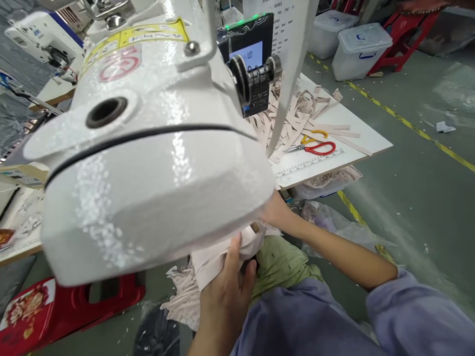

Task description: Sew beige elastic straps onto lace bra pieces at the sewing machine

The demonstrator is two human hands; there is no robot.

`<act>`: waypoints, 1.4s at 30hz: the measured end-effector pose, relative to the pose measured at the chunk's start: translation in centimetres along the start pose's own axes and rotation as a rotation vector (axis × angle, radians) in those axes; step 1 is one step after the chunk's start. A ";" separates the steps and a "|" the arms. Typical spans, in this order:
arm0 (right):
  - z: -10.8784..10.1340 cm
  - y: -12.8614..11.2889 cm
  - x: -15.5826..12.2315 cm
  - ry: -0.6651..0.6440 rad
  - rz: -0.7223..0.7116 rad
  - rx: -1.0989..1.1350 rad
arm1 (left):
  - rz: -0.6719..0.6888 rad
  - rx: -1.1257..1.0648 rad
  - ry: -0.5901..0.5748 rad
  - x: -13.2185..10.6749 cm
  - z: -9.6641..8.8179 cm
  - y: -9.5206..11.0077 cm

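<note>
A white sewing machine head point(156, 198) fills the upper left and hides much of the work below it. Under its lower edge, my left hand point(230, 287) grips a pale beige fabric piece point(210, 262), with the index finger lying along the cloth and the thumb apart on the right. My right hand point(276, 210) reaches in beside the machine's right end. Its fingers are hidden behind the machine head, so what it holds does not show. More gathered beige fabric point(185, 291) hangs below, left of my left hand.
On the white table point(371, 141) lie beige fabric strips point(304, 106) and red-and-yellow-handled scissors point(319, 147). A control screen point(247, 54) stands behind the machine. A red stool point(70, 306) is at lower left; lidded plastic boxes point(361, 52) stand on the floor at far right.
</note>
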State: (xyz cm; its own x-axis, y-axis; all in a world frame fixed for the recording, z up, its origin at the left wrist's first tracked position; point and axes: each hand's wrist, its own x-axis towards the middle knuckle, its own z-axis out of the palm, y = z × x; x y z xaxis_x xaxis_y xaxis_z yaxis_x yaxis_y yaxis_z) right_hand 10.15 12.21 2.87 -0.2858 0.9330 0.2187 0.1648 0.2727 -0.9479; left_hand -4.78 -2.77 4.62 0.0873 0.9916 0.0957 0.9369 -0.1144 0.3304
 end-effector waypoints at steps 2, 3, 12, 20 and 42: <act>-0.1 0.4 -0.4 0.063 -0.058 0.004 | -0.048 -0.032 -0.066 -0.1 -0.3 0.3; -0.2 0.6 -0.7 0.094 -0.081 -0.001 | -0.069 -0.034 -0.093 -0.2 -0.3 0.4; -1.2 0.9 -2.0 0.100 -0.094 0.008 | -0.037 -0.025 -0.045 0.0 -0.2 0.6; -1.1 0.8 -2.6 0.032 -0.048 0.107 | 0.025 -0.002 -0.003 0.3 0.2 0.8; 0.1 -0.2 -5.2 0.081 0.148 0.273 | -0.048 -0.071 0.089 -0.7 2.5 0.2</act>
State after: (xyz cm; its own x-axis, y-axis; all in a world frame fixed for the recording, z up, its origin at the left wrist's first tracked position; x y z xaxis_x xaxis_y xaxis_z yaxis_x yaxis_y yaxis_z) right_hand 11.51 7.31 1.94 -0.1999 0.9765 0.0807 -0.0635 0.0692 -0.9956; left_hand -3.79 -3.32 2.27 0.0091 0.9871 0.1601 0.9128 -0.0736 0.4018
